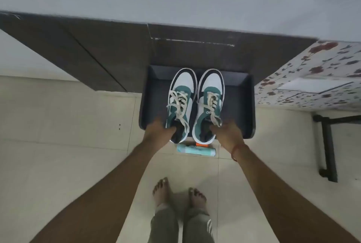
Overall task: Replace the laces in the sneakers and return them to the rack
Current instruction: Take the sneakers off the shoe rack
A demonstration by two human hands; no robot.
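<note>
Two green, white and dark sneakers with cream laces sit side by side over the dark rack top (240, 105), toes pointing away from me. My left hand (157, 132) grips the heel of the left sneaker (181, 104), fingers tucked into its opening. In the same way, my right hand (227, 135) holds the heel of the right sneaker (210, 102). Both heels stick out past the rack's near edge. Loose lace ends hang down near the heels.
On the floor tiles just under the heels lie a pale teal packet (195, 151) and a small orange item (202, 145). A table with a floral cloth (316, 78) and black legs stands to the right. My bare feet (178, 193) stand below.
</note>
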